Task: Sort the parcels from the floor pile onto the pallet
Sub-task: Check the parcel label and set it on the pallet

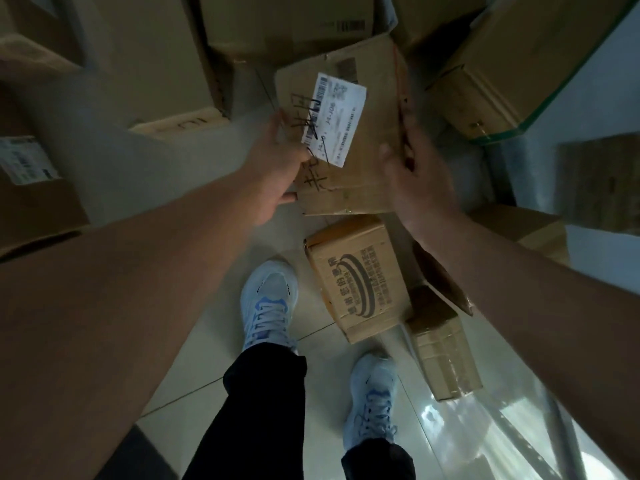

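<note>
A brown cardboard parcel (367,140) with a white shipping label (334,121) and black handwriting is held up in front of me, above the floor. My left hand (277,168) grips its left edge, thumb on the top face. My right hand (412,178) holds its right edge, fingers wrapped along the side. Below it on the tiled floor lies a smaller parcel with a printed oval logo (356,278). A narrow taped parcel (443,348) lies to its right. No pallet is visible.
Large cardboard boxes crowd the top and left (145,57), with another labelled box at far left (31,174). A box with green tape (512,74) sits at upper right. More boxes lie at right (533,230). My feet in white shoes (270,306) stand on pale tiles.
</note>
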A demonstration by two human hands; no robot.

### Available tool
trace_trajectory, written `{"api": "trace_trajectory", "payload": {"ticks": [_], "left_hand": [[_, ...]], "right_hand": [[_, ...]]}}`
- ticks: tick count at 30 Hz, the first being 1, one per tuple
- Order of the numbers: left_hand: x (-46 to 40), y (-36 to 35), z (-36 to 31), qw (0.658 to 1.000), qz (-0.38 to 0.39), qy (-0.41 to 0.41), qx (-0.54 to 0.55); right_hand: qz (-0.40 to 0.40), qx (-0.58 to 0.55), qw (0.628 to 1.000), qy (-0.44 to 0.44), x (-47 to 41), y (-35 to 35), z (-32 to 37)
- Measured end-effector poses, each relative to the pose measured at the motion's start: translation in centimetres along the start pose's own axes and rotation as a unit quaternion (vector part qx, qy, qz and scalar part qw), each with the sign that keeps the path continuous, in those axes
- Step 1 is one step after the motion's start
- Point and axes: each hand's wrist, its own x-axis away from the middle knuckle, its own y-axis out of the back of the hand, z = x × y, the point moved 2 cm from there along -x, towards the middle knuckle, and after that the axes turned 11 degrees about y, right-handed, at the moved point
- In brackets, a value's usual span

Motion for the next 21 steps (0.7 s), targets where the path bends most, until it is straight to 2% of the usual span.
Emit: {"api": "trace_trajectory", "payload": {"ticks": [5, 11, 17, 21], "left_hand": [[5.8, 3.0, -1.6, 0.998, -0.042, -0.053, -0.010], [16.9, 6.5, -2.8, 0.987, -0.098, -0.117, -0.050], [32.2, 10.4, -3.4, 0.968, -0.164, -0.167, -0.093], [43.6, 12.4, -2.7, 0.969, -0.174, -0.157, -0.075]], "right_hand": [[0.018, -0.042, 0.999, 0.018, 2.3, 0.8, 5.4], [0.043, -0.082, 0.995, 0.046, 8.5, 2.9, 13.4], [0.143, -0.063, 0.985, 0.075, 17.1, 7.6, 22.8], [0.200, -0.038, 0.973, 0.109, 23.0, 12.3, 30.1]]}}
